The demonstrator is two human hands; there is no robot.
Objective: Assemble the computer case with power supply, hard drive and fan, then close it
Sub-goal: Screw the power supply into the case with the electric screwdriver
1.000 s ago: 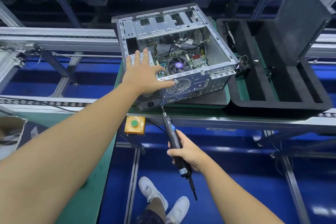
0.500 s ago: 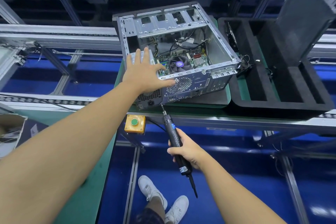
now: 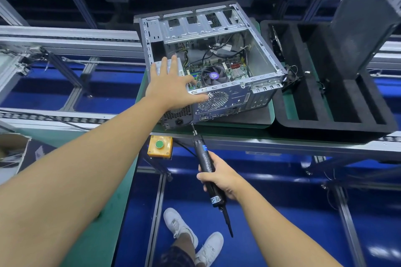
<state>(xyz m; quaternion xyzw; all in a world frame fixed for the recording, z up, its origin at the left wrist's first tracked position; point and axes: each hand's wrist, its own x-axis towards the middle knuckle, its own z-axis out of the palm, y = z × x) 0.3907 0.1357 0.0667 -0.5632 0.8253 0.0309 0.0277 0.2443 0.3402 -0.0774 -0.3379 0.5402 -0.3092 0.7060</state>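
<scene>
An open metal computer case (image 3: 258,95) lies on its side on the green workbench, its rear panel facing me. Inside I see the motherboard with a round CPU fan (image 3: 213,76) and, at the near left corner, the silver power supply (image 3: 160,67). My left hand (image 3: 171,86) rests flat with spread fingers on the power supply and the case's upper rear edge. My right hand (image 3: 221,178) grips a black electric screwdriver (image 3: 205,158), whose bit touches the lower rear of the case next to the power supply's vent.
A black foam tray (image 3: 338,128) with long slots sits to the right of the case, a dark panel (image 3: 364,26) leaning in it. A yellow box with a green button (image 3: 160,145) hangs below the bench edge. Conveyor rails run left. My feet stand on blue floor.
Almost nothing has changed. Both hands stay where they were, with the screwdriver tip held at the same spot on the case's rear.
</scene>
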